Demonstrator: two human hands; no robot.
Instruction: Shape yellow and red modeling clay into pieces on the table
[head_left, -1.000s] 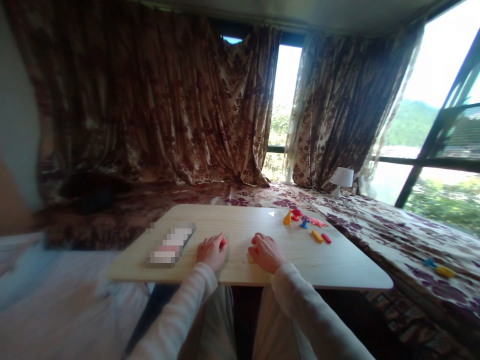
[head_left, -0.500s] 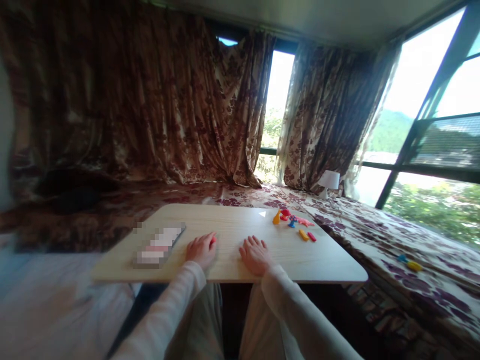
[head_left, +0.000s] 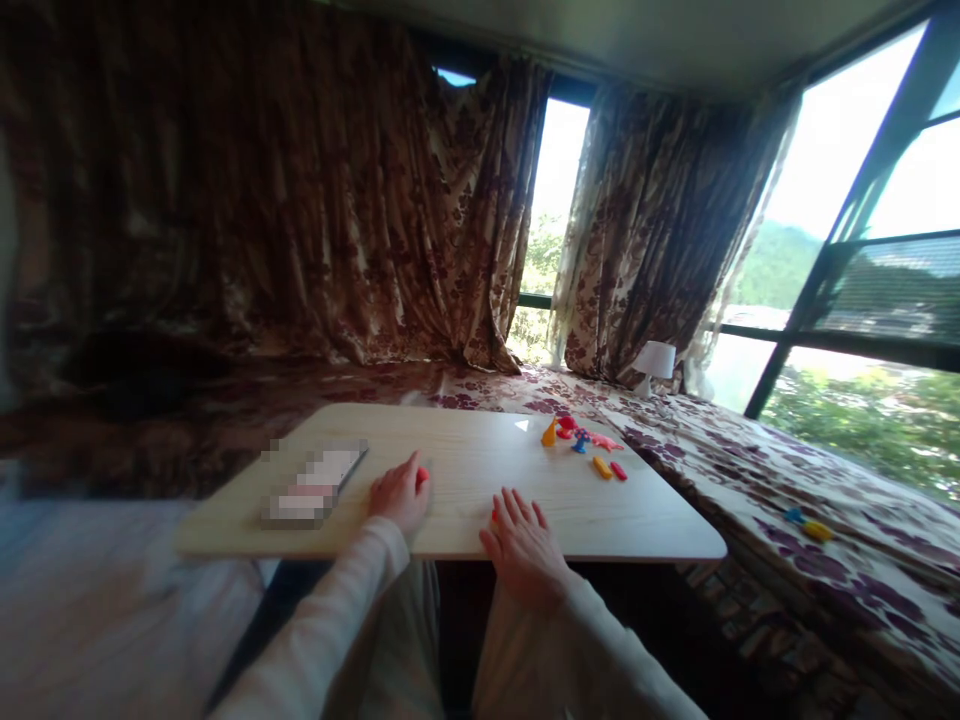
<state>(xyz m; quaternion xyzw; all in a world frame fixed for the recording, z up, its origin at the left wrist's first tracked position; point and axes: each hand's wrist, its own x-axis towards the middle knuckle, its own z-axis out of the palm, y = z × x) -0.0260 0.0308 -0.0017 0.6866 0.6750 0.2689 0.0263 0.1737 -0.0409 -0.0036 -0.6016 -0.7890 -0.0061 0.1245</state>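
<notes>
My left hand (head_left: pixel 399 495) rests on the light wooden table (head_left: pixel 450 435) with its fingers curled round a small red lump (head_left: pixel 423 475), which shows beside the thumb. What the lump is made of I cannot make out. My right hand (head_left: pixel 521 540) lies palm down near the table's front edge, its fingers stretched and slightly apart. A bit of orange-red (head_left: pixel 494 515) peeks out at its thumb side, mostly hidden by the hand. Beyond the right hand lie a yellow stick (head_left: pixel 602 467) and a pink-red stick (head_left: pixel 619 470).
Small coloured pieces stand at the table's back right: a yellow cone (head_left: pixel 550 432), a red piece (head_left: pixel 566 427), a blue figure (head_left: pixel 580 441) and a pink one (head_left: pixel 606 441). A blurred-out flat device (head_left: pixel 315 485) lies left. A white lamp (head_left: pixel 654 362) stands behind.
My right hand has shifted back toward the table's front edge, and some orange-red now shows beside its thumb. My left index finger has lifted slightly, and the red lump shows more.
</notes>
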